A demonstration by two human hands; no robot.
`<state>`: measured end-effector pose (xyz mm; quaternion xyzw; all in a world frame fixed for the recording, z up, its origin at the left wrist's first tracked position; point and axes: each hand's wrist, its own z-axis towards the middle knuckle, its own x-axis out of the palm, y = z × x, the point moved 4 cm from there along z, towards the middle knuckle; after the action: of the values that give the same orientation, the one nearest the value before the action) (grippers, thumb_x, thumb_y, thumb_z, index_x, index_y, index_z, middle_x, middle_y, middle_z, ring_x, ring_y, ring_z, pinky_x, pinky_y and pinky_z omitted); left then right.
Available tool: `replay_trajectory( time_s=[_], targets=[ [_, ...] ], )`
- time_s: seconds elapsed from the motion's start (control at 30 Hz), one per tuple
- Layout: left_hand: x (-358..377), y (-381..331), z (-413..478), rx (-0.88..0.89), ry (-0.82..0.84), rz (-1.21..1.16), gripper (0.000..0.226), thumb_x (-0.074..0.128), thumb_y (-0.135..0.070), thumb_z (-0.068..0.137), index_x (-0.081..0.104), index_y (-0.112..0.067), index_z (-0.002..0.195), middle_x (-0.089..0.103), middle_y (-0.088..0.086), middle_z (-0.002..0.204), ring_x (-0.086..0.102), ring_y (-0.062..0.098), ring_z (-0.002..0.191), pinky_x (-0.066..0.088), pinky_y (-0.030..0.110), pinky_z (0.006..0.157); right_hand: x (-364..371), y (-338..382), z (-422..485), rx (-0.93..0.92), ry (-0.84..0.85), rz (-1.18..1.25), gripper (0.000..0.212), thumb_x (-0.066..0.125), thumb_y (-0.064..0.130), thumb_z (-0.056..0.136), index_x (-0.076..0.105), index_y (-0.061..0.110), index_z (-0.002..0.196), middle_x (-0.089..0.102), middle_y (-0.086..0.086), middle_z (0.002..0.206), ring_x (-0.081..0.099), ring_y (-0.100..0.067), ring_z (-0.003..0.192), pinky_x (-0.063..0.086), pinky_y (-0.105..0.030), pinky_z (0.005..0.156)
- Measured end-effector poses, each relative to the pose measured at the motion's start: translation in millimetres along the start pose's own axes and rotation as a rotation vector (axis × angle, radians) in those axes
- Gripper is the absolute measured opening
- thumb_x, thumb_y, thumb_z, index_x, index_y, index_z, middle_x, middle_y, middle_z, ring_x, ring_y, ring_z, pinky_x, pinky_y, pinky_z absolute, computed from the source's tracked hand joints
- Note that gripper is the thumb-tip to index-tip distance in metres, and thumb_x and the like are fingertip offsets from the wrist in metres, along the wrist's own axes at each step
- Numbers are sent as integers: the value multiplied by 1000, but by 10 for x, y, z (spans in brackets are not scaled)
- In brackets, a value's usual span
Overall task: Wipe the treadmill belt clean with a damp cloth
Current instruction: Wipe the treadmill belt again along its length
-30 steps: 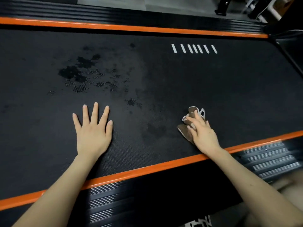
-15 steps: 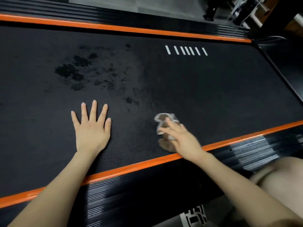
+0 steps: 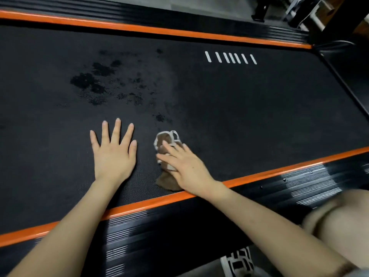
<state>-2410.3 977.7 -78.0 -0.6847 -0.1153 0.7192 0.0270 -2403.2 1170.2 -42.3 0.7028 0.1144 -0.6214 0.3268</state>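
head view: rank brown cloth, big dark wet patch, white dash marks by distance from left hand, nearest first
1. Brown white-edged cloth, just right of the left hand.
2. Big dark wet patch, farther up the belt.
3. White dash marks, far right.

Bare forearms [image 3: 65, 226], left hand [image 3: 113, 154] and right hand [image 3: 185, 166] (nails short), one bare knee [image 3: 339, 214].

Matt, textured belt [image 3: 239, 108]; soft brown fabric cloth [image 3: 165, 141].

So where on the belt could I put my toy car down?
The black textured treadmill belt is bare between the white dash marks and the near orange edge stripe. Crowded middle: flat left hand, right hand pressing the brown white-edged cloth, dark wet blotches beyond.
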Motion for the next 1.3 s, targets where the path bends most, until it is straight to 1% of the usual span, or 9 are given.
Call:
replay_trajectory(
  time_s=[0.23, 0.4, 0.53, 0.73, 0.83, 1.03, 1.17, 1.23, 1.3],
  targets=[
    [-91, -32, 208, 1, 0, -51, 60, 17, -48, 94, 40, -23, 143, 32, 14, 151, 19, 41, 141, 4, 59, 112, 68, -61, 58, 121, 4, -109, 63, 43, 63, 83, 54, 23, 131, 40, -15, 146, 35, -43, 133, 21, -61, 110],
    [-137, 87, 815, -26, -15, 16, 59, 13, -49, 95, 30, -27, 147, 22, 11, 155, 9, 41, 143, -3, 59, 112, 2, -260, 477, -46, -77, -139, 50, 45, 44, 84, 59, 19, 126, 52, -12, 136, 50, -36, 123, 34, -61, 102],
    [-36, 198, 1012, -69, 16, 49, 53, 17, -46, 99, 18, -30, 150, 9, 6, 159, -1, 35, 145, -5, 58, 113, -90, -532, 1116, 45, -89, -114, 48, 43, 36, 87, 55, 16, 129, 49, -9, 139, 44, -32, 128, 27, -58, 109],
    [12, 219, 1052, -76, -21, 61, 61, 6, -50, 92, 23, -33, 149, 15, 4, 158, 4, 33, 145, -2, 56, 114, -235, -858, 2058, 279, -237, -115, 35, 49, 32, 92, 56, 20, 124, 53, -2, 124, 47, -30, 115, 32, -45, 105],
    [11, 209, 1050, -64, -38, 57, 59, 10, -49, 94, 28, -31, 147, 20, 5, 157, 9, 35, 144, 2, 58, 113, -262, -441, 1562, 101, -266, -66, 33, 51, 21, 82, 62, 12, 112, 59, -9, 115, 53, -30, 103, 48, -43, 96],
    [17, 215, 1026, -54, -51, 69, 58, 13, -49, 95, 29, -29, 147, 23, 7, 156, 12, 36, 144, 5, 59, 114, -96, -391, 1082, -246, -75, -50, 51, 42, 23, 76, 61, 15, 122, 58, -11, 130, 54, -28, 121, 31, -48, 107],
    [28, 221, 1040, -61, -46, 55, 58, 12, -50, 95, 30, -31, 147, 23, 6, 155, 11, 35, 144, 3, 58, 114, -293, -751, 1982, 26, -176, -87, 38, 53, 10, 86, 60, 11, 124, 54, -11, 134, 50, -29, 124, 35, -40, 106],
    [24, 225, 1040, -67, -51, 50, 58, 12, -50, 95, 30, -32, 146, 24, 5, 155, 11, 34, 144, 3, 58, 114, -278, -783, 2193, 221, -212, -5, 36, 54, 18, 92, 57, 13, 128, 50, -10, 139, 44, -28, 128, 28, -38, 108],
    [16, 223, 1037, -67, -50, 55, 57, 14, -49, 95, 32, -32, 146, 25, 5, 155, 13, 35, 144, 5, 58, 114, -252, -608, 2064, 200, -272, -2, 33, 57, 26, 90, 62, 13, 120, 56, -13, 130, 50, -33, 118, 35, -40, 103]
  ],
)
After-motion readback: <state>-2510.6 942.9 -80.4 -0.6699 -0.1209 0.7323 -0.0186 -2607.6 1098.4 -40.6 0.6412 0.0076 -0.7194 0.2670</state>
